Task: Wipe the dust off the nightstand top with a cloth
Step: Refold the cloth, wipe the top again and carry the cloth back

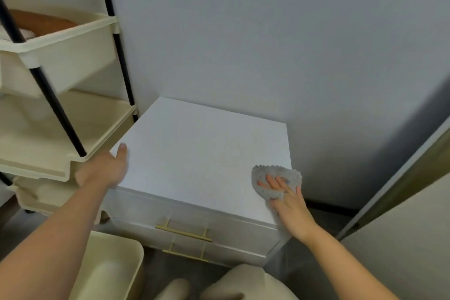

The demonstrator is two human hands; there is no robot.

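Note:
A white nightstand point(199, 148) with gold drawer handles stands against the grey wall. A grey textured cloth point(270, 175) lies on its top near the front right corner. My right hand point(288, 204) presses flat on the cloth with straight, spread fingers. My left hand point(104, 170) rests at the top's front left corner, thumb lying on the surface; its other fingers are hidden over the edge.
A cream tiered trolley point(56, 114) with black poles stands close to the nightstand's left side. A cream bin point(109, 270) sits on the floor at the front left. A door or panel edge point(399, 178) runs along the right.

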